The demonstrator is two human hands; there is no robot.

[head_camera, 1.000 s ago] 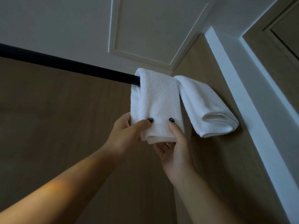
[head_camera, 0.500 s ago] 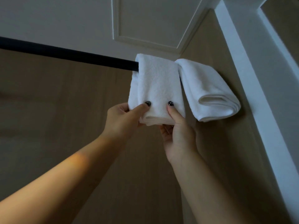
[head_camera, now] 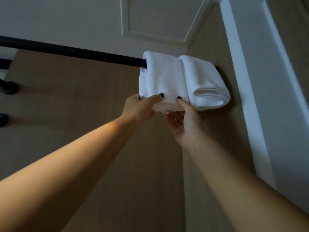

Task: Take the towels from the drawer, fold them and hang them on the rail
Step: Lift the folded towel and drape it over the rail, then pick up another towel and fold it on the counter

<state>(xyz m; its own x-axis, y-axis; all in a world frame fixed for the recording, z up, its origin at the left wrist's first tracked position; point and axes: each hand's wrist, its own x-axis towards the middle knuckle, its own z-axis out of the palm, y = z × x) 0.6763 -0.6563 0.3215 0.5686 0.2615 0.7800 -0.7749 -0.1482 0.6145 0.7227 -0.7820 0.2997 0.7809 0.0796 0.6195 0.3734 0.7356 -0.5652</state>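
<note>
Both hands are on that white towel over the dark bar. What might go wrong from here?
1. The left hand and right hand pinch the bottom edge of the nearer folded white towel; a hard tug might drag it off the black metal rail.
2. It touches the second folded white towel, so shifting it sideways may disturb that one.
3. The layered bottom edge could splay once released.
</note>
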